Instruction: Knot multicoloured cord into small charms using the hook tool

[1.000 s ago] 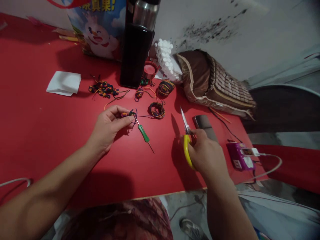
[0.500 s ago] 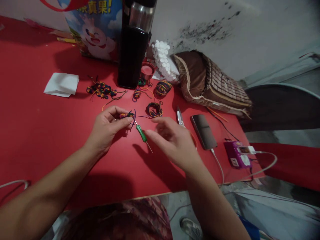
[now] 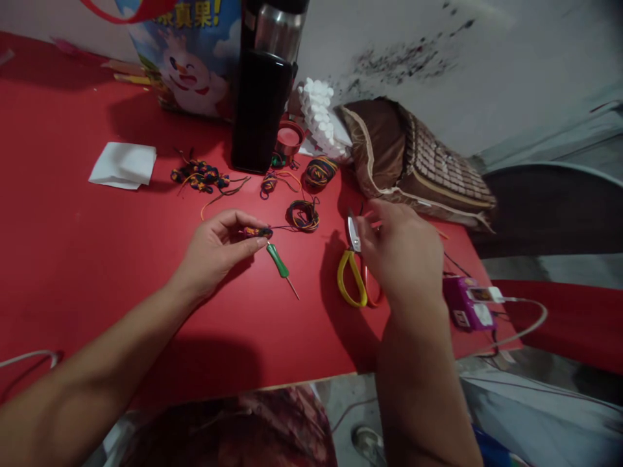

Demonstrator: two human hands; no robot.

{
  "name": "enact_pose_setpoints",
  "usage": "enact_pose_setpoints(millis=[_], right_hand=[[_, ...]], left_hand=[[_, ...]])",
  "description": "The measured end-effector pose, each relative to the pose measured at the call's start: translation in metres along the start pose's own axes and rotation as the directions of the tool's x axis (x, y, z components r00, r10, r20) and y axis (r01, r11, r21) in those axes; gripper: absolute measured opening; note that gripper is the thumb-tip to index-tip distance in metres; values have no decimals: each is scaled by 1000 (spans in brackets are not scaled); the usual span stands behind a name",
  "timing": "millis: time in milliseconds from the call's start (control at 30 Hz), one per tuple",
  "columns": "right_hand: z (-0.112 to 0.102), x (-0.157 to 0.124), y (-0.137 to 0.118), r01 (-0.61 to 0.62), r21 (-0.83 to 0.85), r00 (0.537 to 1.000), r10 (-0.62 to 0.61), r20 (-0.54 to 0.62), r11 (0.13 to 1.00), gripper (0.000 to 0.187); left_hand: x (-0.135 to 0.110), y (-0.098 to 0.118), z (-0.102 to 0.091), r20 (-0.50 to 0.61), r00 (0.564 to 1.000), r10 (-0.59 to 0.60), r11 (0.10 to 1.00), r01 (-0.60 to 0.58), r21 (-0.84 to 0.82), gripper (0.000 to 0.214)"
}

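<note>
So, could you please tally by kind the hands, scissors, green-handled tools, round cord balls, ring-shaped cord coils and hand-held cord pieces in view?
Hands: 2, the left hand and right hand
Scissors: 1 pair
Green-handled tool: 1
Round cord ball: 1
Ring-shaped cord coil: 1
Cord piece in the left hand: 1
Total: 7

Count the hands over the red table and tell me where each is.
2: the left hand pinches a short piece of knotted cord; the right hand is beside the scissors. Neither is hidden.
</note>
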State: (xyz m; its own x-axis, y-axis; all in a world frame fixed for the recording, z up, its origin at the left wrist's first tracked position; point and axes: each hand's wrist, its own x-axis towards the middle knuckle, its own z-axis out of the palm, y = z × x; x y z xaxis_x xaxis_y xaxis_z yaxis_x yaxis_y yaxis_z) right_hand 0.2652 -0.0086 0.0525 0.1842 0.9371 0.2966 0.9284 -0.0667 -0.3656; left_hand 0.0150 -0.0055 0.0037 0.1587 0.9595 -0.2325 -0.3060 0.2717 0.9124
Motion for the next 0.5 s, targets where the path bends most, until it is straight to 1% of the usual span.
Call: enact_pose_setpoints(millis=[33, 67, 100, 133, 167, 200, 233, 267, 300, 367, 400, 433, 500], right_hand=[[-2, 1, -1, 0, -19, 1000, 0, 17, 1000, 35], [-2, 1, -5, 10, 46, 998, -13, 57, 999, 44], [0, 0, -12, 2, 192, 992, -27, 126, 981, 48], [4, -2, -21, -51, 381, 975, -36, 219, 923, 49], [9, -4, -30, -144, 550, 941, -58, 334, 822, 51], [15, -7, -40, -257, 655, 884, -100, 456, 711, 53], [22, -9, -48, -366, 706, 823, -144, 549, 606, 53], [30, -10, -54, -463, 722, 764, -182, 619, 514, 53], [37, -12, -58, -526, 739, 739, -205, 642, 421, 51], [52, -15, -62, -609, 747, 725, -196, 660, 266, 51], [58, -16, -61, -638, 735, 710, -196, 677, 228, 50], [63, -17, -60, -652, 730, 704, -193, 683, 203, 50], [70, -19, -57, -659, 732, 711, -177, 681, 173, 47]], left_hand=[[-1, 0, 1, 2, 1000, 5, 1000, -5, 11, 20], [-2, 1, 1, 2, 1000, 16, 1000, -16, 24, 19], [-3, 2, 2, 4, 999, 37, 999, -37, 40, 19], [-4, 2, 3, 6, 997, 71, 996, -71, 61, 18], [-5, 2, 4, 10, 993, 119, 989, -119, 87, 17], [-6, 3, 4, 20, 984, 176, 977, -177, 121, 16], [-6, 3, 4, 31, 971, 237, 957, -238, 164, 16], [-5, 3, 3, 46, 955, 292, 931, -295, 216, 15], [-5, 3, 3, 63, 939, 337, 899, -341, 274, 14], [-3, 2, 1, 99, 914, 392, 838, -400, 371, 12], [-2, 2, 0, 117, 906, 406, 816, -417, 399, 14], [-1, 2, -1, 134, 902, 411, 806, -428, 409, 16], [0, 0, -1, 153, 911, 382, 834, -412, 366, 23]])
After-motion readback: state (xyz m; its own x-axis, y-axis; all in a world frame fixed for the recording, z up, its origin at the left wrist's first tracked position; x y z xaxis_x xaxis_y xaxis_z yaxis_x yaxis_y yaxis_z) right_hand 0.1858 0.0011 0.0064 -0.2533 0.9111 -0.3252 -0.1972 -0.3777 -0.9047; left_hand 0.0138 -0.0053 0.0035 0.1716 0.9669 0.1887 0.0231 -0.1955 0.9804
